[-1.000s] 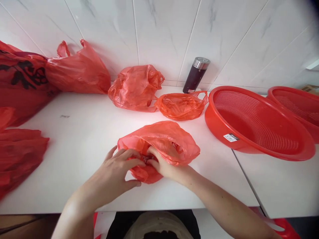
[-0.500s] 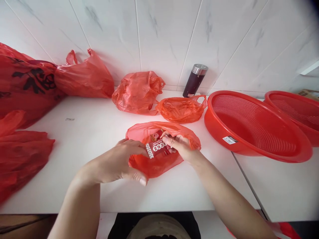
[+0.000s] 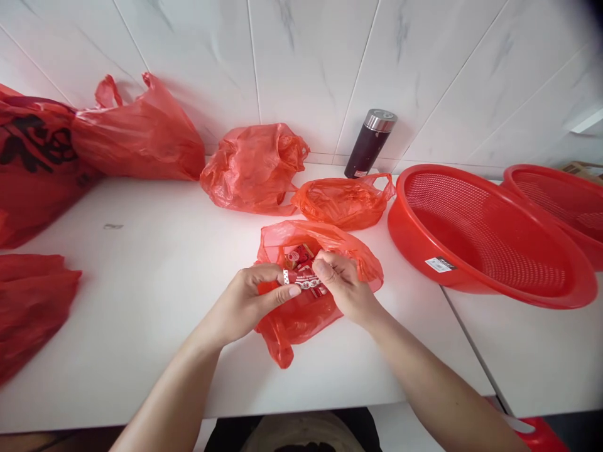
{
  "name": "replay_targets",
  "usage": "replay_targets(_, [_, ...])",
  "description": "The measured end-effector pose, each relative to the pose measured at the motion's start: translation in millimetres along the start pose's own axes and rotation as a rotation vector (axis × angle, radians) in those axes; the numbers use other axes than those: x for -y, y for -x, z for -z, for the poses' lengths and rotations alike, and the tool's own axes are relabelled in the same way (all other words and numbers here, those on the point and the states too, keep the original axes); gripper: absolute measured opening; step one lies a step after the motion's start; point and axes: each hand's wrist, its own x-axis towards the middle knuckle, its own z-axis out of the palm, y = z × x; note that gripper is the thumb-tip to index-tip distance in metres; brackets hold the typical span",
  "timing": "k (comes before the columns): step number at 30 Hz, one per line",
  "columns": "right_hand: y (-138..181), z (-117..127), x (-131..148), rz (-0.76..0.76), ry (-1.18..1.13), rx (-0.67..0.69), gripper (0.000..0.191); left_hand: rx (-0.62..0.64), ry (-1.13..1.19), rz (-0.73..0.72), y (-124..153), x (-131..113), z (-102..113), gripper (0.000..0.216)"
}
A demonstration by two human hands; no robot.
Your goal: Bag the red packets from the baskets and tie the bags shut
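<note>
Centrally, in the head view, a small red packet was pinched between both hands over an open red bag that lay on the white worktop. The left hand was closed on the packet's left end and the right hand on its right end. A red basket stood just right of the bag.

Bare forearms converge from the lower edge; left hand and right hand nearly meet, knuckles up, each thumb and forefinger pinched in a tight grip.
</note>
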Motion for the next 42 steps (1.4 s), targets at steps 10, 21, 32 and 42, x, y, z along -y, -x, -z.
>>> replay_targets(10, [-1, -5, -3, 0.024, -0.060, -0.024, 0.043, 0.001, 0.090, 0.018, -1, 1, -6, 0.020])
replay_targets(21, [0, -1, -2, 0.403, 0.321, -0.116, 0.037, -0.015, 0.095, 0.103, 0, 0, 2, 0.047])
replay_targets(32, [0, -1, -6, 0.958, 0.611, -0.231, 0.031, 0.170, 0.131, 0.183, -1, -2, 3, 0.048])
replay_targets(42, [3, -6, -12, 0.198, 0.122, -0.236, 0.028, -0.324, -0.115, -0.090, -2, 3, -11, 0.033])
